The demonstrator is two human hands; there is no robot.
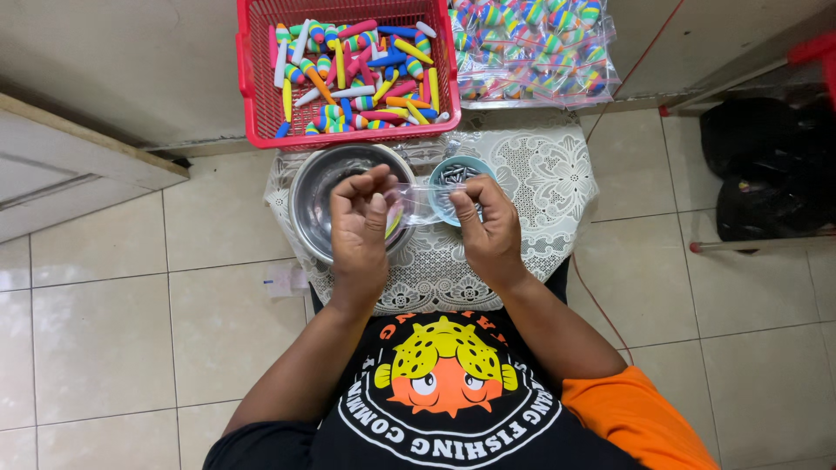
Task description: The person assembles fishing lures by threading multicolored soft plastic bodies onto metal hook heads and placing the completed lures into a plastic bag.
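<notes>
My left hand (360, 222) and my right hand (489, 228) hold a small clear plastic bag (416, 202) stretched between them above a little table. A yellow-green stick-shaped piece (393, 223) shows at my left fingers, at the bag's left end. Under my left hand sits a round steel bowl (315, 187). A small teal bowl (460, 170) with dark small metal pieces lies just behind my right fingers.
A white lace cloth (549, 178) covers the small table. A red plastic basket (252, 83) holding several coloured fishing floats stands behind the bowls. Clear packets of striped floats (531, 43) lie to its right. Black bags (766, 170) sit on the tiled floor at right.
</notes>
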